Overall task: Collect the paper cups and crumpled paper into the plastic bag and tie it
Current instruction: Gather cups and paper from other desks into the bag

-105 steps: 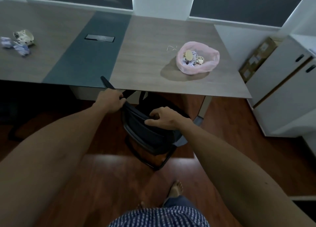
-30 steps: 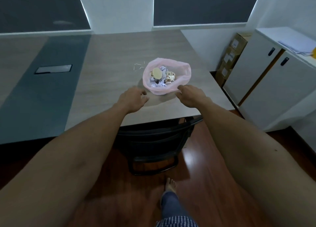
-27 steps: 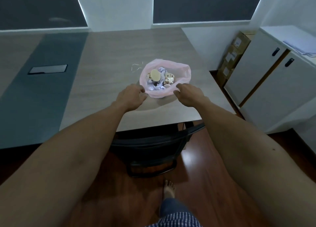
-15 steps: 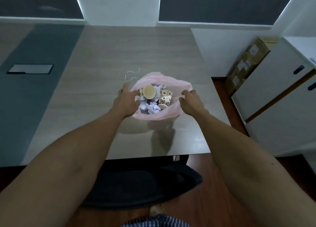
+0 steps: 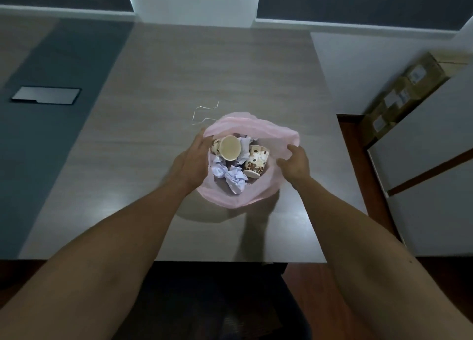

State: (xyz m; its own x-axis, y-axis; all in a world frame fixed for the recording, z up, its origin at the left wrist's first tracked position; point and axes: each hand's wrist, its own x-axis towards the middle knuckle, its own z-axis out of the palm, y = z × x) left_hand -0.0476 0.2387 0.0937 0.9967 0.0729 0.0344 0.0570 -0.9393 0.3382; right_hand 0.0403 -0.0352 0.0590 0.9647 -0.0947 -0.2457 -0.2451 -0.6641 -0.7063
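Observation:
A pink plastic bag (image 5: 268,132) stands open on the wooden table (image 5: 204,71). Inside lie two spotted paper cups, one on its side (image 5: 226,147) and one tilted (image 5: 256,160), with crumpled white paper (image 5: 235,178) beneath them. My left hand (image 5: 192,160) grips the bag's left rim. My right hand (image 5: 295,164) grips the right rim, fingers curled over the plastic.
A thin bent wire (image 5: 204,112) lies on the table just behind the bag. A dark cable hatch (image 5: 46,95) sits at the far left. A black chair (image 5: 217,301) is under the near edge. White cabinets (image 5: 422,147) and cardboard boxes (image 5: 401,94) stand at the right.
I left the chair and stepped up to the table. Both hands reached the bag and took hold of its rim on either side. The view now looks steeply down into it.

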